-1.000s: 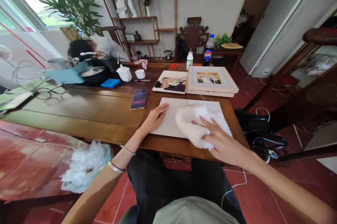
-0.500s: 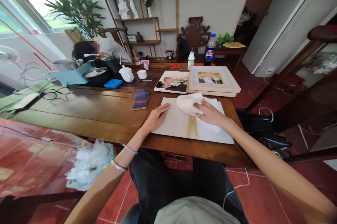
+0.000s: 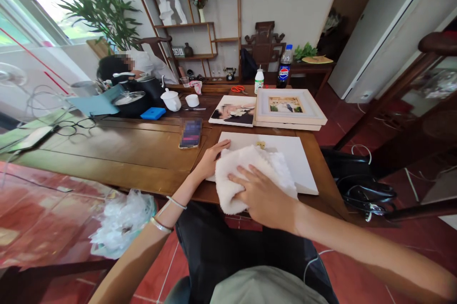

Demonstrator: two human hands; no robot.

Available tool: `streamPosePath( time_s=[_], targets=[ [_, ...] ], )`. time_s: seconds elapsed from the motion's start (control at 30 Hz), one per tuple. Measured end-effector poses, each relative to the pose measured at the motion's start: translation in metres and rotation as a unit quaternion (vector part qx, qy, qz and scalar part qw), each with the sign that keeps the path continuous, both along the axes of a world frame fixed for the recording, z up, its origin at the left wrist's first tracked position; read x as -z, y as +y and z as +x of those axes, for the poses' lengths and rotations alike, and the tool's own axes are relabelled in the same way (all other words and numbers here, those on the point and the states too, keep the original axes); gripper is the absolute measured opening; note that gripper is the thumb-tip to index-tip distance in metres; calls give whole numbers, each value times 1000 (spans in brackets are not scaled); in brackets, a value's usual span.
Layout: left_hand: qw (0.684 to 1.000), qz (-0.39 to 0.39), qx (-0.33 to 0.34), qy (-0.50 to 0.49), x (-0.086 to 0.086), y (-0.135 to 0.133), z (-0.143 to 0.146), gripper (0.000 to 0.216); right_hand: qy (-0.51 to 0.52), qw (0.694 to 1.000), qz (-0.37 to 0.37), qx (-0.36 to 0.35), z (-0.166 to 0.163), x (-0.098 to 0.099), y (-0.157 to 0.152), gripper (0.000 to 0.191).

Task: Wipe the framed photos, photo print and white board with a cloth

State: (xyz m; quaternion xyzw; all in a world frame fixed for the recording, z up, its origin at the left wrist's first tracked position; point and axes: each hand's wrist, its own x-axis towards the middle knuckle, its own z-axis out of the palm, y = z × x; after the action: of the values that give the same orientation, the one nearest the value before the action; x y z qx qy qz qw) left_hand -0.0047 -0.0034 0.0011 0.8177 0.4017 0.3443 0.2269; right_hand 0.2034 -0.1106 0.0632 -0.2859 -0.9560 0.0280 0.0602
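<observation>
The white cloth [image 3: 228, 192] is thick, fluffy and matt; the white panel [image 3: 303, 170] beneath it looks smooth and dull. The table [image 3: 135, 146] is varnished brown wood, softly glossy. Far left, the teapot [image 3: 171, 101] looks like glazed ceramic. Near left, the bags [image 3: 121, 220] are crinkled, translucent plastic.

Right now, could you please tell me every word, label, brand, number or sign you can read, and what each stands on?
"3": middle character on the number blocks on the shelf; its neighbours are unclear.
Dark drink bottle: label characters too small to read.
White bottle: label too small to read.
Phone: screen blurred out, unreadable.
</observation>
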Motion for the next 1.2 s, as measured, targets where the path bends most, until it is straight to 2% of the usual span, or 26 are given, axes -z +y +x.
streamPosePath(
  time_s=[0.07,0.17,0.27,0.33,0.47,0.53,0.6,0.7,0.83,0.9,1.03,1.2],
  targets=[
    [1000,-3,0,4,1,1,1,39,7,999,-19,27,5,-2,18,47],
    [1000,-9,-17,-7,1,1,3,40,13,995,-1,101,7,-1,54,55],
    [998,-25,-28,-49,-1,0,3,46,5,992,25,127,-2,3,70,51],
    [997,-26,-26,-75,-3,-2,2,49,1,995,34,95,-11,4,63,45],
    [997,-20,-16,-73,-8,-7,3,51,16,999,34,-26,-18,2,30,39],
    [998,-24,-14,-50,-8,-8,4,52,21,998,8,-62,-10,-4,18,39],
    [999,-18,-16,-23,-8,-9,5,51,16,997,-39,-67,5,-11,16,42],
    [1000,0,-18,14,-6,-7,5,47,21,996,-90,-3,31,-17,29,40],
    [1000,9,-16,24,-4,-4,5,42,69,986,-82,131,46,-14,68,39],
    [1000,10,-16,23,-3,-3,5,41,108,977,-93,158,40,-11,92,43],
    [999,13,-24,23,-1,-3,4,39,134,974,-122,138,8,-11,131,48],
    [999,12,-24,20,-1,-4,4,36,103,978,-107,145,-29,-11,146,40]
  ],
)
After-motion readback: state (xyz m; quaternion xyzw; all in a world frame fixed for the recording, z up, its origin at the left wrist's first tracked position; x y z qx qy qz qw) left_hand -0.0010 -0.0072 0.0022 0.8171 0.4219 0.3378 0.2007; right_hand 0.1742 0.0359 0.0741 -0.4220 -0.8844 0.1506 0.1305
